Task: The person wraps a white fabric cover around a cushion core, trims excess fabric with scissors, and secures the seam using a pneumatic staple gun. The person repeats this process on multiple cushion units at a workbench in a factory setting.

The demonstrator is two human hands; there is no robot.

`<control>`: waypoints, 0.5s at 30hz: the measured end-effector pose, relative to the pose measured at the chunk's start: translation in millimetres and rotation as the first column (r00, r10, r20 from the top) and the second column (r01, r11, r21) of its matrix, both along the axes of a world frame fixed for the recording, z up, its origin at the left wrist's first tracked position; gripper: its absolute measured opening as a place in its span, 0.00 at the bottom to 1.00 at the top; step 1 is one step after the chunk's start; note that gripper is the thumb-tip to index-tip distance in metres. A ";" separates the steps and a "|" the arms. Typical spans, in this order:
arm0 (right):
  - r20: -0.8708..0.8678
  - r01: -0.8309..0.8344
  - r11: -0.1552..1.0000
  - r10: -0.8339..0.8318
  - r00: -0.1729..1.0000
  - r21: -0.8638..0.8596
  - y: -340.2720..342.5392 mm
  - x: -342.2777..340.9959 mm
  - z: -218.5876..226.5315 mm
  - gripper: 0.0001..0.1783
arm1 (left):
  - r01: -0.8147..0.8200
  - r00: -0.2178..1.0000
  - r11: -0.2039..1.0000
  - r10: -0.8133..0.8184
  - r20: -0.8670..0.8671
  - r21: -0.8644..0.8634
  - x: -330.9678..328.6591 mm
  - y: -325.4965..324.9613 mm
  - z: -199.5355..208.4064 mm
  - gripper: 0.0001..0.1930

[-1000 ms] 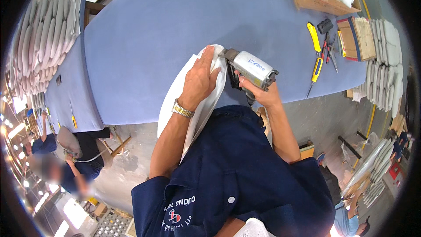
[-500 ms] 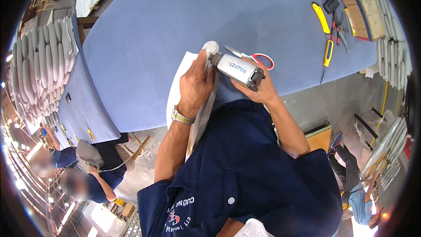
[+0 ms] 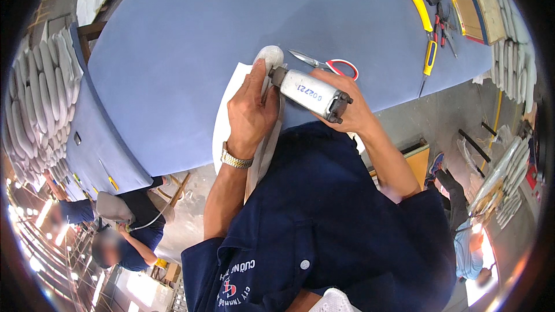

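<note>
My right hand (image 3: 354,104) is wrapped round a pneumatic staple gun (image 3: 305,91) with a silver-white body and dark ends. Its nose points left and meets the edge of a long, narrow padded piece (image 3: 270,55) covered in pale grey fabric. My left hand (image 3: 248,110) is closed on that piece, fingers towards its rounded far end. A white flap (image 3: 226,118) shows along the left side of the piece, which runs back towards my body. Just beyond the gun, red-and-white-handled scissors (image 3: 342,69) lie on the blue-covered table (image 3: 185,52).
A yellow cutter (image 3: 421,10), a yellow-handled screwdriver (image 3: 430,58) and red-handled pliers (image 3: 443,30) lie at the table's right, near a box (image 3: 478,13). Padded pieces are stacked at left (image 3: 43,92) and right. Co-workers (image 3: 136,225) are at lower left; another person is at lower right.
The view has shifted slightly, so the table's things sit a little further left and up. Both hands keep their holds, and the staple gun's nose stays against the padded piece.
</note>
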State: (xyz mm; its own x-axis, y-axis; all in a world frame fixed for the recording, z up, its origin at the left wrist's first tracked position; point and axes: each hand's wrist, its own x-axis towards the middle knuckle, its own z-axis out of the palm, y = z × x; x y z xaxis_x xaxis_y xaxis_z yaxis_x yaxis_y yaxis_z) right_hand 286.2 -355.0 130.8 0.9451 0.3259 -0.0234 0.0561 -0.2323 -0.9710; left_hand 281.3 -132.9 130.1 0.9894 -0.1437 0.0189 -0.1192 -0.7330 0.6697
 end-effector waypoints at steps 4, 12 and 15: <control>-0.043 -0.058 0.997 0.057 0.997 -0.041 0.7 6.5 1.8 0.22 | -0.006 1.000 1.000 0.006 0.001 -0.028 3.7 1.7 -1.9 0.29; -0.149 -0.191 0.978 0.177 0.973 -0.088 -5.7 23.6 11.1 0.24 | -0.013 0.999 0.996 0.010 -0.039 -0.083 10.7 1.1 -3.7 0.29; -0.162 -0.223 0.970 0.205 0.965 -0.100 -8.6 30.7 11.3 0.24 | -0.023 0.997 0.996 0.016 -0.078 -0.089 11.3 -0.3 -5.8 0.30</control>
